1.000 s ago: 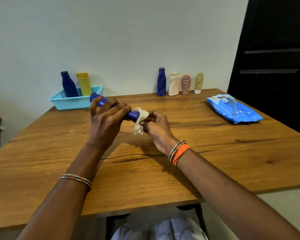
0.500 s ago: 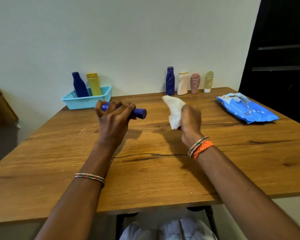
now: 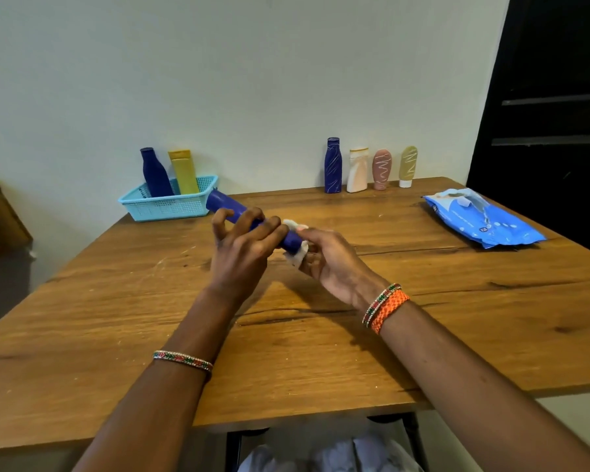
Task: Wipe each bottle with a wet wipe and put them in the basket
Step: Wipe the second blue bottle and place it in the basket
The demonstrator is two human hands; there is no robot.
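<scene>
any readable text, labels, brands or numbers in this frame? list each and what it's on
None can be read with confidence.
Blue wipes pack: a small dark square mark and white print, too small and blurred to read.
Four bottles by the wall: only squiggly lines, no legible words.
Blue bottle held in the left hand and the two bottles in the basket: no lettering visible.

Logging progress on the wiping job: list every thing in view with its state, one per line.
Blue bottle in hand: held sideways over the table, being wiped.
Wet wipe: crumpled against that bottle's end.
Left hand: grips the bottle.
Right hand: holds the wipe.
Basket: holds two bottles, one dark blue, one yellow.
Four bottles by the wall: upright, waiting.
Wipe packet: flap open.
</scene>
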